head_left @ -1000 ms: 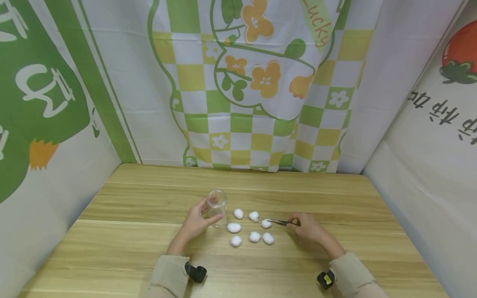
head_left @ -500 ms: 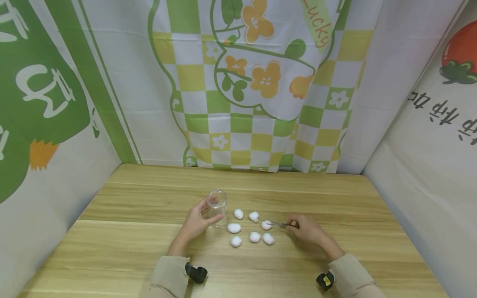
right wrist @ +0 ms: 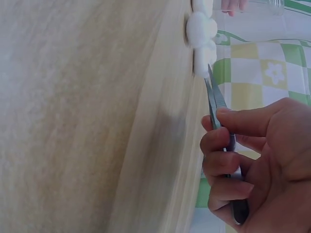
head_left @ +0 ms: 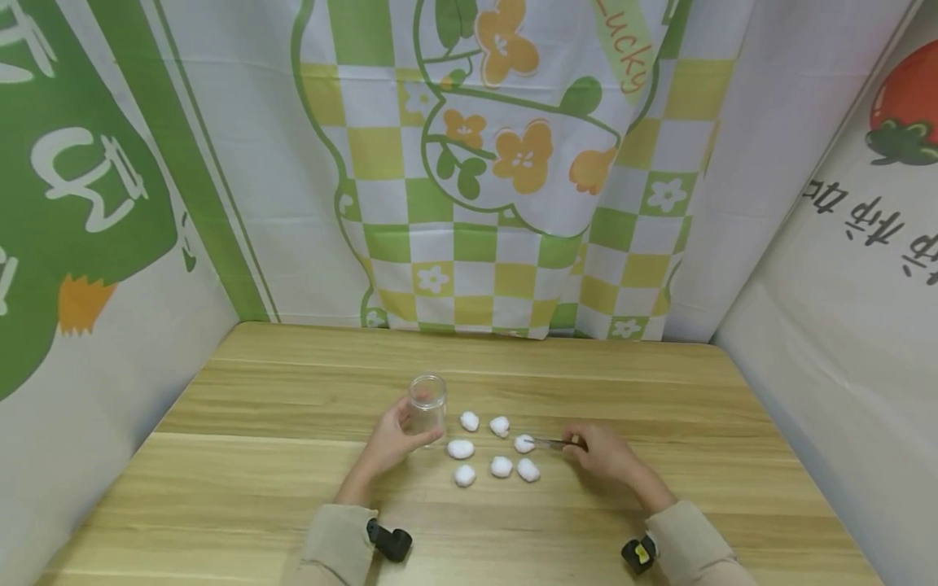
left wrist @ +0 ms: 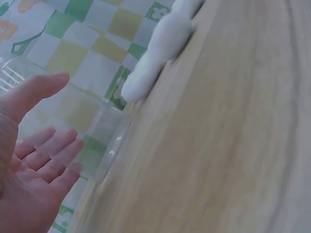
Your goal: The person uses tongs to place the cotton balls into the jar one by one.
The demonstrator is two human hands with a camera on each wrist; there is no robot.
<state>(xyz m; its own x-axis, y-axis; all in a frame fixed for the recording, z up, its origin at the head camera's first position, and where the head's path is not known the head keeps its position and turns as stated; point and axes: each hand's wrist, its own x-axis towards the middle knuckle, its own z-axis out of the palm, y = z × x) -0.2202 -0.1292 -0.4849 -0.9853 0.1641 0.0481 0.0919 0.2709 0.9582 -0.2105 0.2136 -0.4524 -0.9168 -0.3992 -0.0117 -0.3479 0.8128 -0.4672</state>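
Right hand [head_left: 602, 450] is gripping tweezers [right wrist: 219, 96], fingers hiding part of the handle. Tips are sitting at a cotton ball [head_left: 523, 443] just left of that grip; can't tell if they're pinching. Six other white, lumpy balls [head_left: 501, 466] are lying between both hands, overlapping in wrist views. Left hand [head_left: 392, 441] is holding a clear jar [head_left: 428, 419], fingers showing hazily through it. Checked curtain [head_left: 513, 244] is hanging beyond.

A small booth-like space, screened on three sides; what building it is in cannot be told. A wood-grain tabletop [head_left: 542, 529] backs onto a checked, flowered curtain [head_left: 476, 171], with green-and-white cloth [head_left: 95, 195] at left and a tomato-printed white sheet [head_left: 843, 317] at right.
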